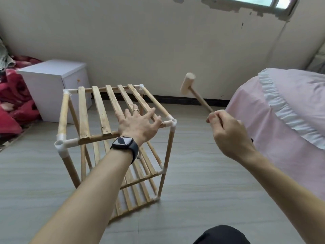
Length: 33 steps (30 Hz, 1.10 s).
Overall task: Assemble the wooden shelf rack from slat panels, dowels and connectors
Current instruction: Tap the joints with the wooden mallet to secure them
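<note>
The right hand (226, 131) is clamped round the handle of one small pale wooden mallet (187, 83), which is raised with its long axis slanting toward 10 o'clock. The tall bare-wood shelf rack (168, 152) stands on the floor. Its near-right white plastic corner connector (171, 121) lies at 9 o'clock from that hand, the likely target. The left hand (139, 124) presses flat, fingers spread, on the top slat panel (98, 111), just beside it. I count three panels, five top slats and four top connectors.

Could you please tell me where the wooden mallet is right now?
In the head view the wooden mallet is up in the air right of centre, its handle gripped by the right hand, between the shelf rack and the pink bed.
</note>
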Each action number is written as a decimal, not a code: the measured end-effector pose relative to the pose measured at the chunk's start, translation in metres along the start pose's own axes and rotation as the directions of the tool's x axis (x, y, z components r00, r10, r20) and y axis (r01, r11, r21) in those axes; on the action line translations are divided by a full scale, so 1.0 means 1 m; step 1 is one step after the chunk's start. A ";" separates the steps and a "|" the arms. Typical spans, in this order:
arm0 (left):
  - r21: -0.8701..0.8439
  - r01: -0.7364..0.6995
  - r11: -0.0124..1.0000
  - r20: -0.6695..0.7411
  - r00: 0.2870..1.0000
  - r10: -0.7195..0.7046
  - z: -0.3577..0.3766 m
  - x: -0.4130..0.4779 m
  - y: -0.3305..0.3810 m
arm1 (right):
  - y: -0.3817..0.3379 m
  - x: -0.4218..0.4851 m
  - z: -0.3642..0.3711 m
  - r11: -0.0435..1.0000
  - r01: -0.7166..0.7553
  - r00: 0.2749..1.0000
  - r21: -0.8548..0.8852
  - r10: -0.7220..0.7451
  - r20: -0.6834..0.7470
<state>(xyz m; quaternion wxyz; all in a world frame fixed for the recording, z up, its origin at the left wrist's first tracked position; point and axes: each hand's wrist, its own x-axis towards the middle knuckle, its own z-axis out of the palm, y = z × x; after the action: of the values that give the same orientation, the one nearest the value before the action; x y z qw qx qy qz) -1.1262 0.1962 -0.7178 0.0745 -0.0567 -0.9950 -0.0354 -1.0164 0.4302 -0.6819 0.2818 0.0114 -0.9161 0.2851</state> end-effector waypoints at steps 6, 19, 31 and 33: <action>0.011 -0.009 1.000 -0.001 1.000 0.009 0.001 0.000 0.000 | 0.012 -0.012 0.012 0.959 0.005 0.929 -0.283 0.100 0.357; 0.007 -0.004 1.000 -0.026 1.000 0.005 0.005 0.004 -0.001 | 0.012 -0.017 0.019 0.983 0.008 0.990 -0.184 0.019 0.143; -0.016 0.016 1.000 0.023 1.000 -0.016 0.003 0.004 0.004 | 0.023 -0.025 0.009 0.967 0.009 0.982 -0.253 0.039 0.187; -0.065 0.055 0.996 0.035 0.998 -0.053 -0.003 0.007 0.007 | 0.017 -0.016 0.004 0.998 -0.028 0.997 -0.059 0.032 0.072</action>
<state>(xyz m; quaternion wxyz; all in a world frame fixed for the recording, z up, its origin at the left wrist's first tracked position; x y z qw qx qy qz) -1.1315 0.2032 -0.7135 0.0553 -0.0329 -0.9955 -0.0693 -1.0077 0.4395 -0.7020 0.2443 -0.0002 -0.9336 0.2621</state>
